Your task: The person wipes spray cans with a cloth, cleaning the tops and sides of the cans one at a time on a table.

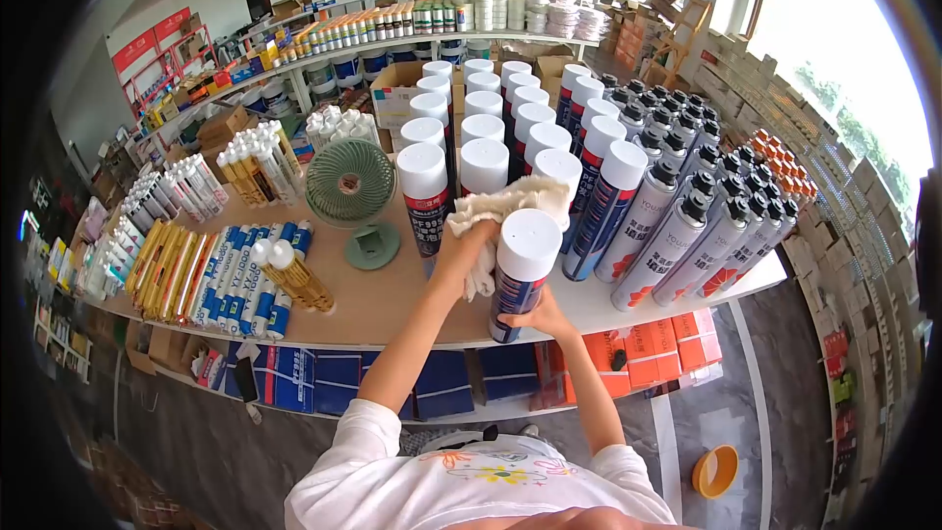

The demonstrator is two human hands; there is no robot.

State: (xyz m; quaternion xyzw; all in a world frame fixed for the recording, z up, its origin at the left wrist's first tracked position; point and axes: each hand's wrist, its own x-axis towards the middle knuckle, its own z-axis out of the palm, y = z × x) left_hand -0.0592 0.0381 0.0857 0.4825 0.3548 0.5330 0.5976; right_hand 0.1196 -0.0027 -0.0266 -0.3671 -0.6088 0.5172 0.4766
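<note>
Cloth partly hides L hand; R hand grips can, label part-covered.

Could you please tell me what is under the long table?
Blue boxes and orange boxes sit below its front edge; whatever lies farther back is hidden by them and the tabletop.

The tan tabletop carried rows of white-capped cans, black-topped silver cans, a green fan, blue-and-white tubes and yellow tubes.
</note>
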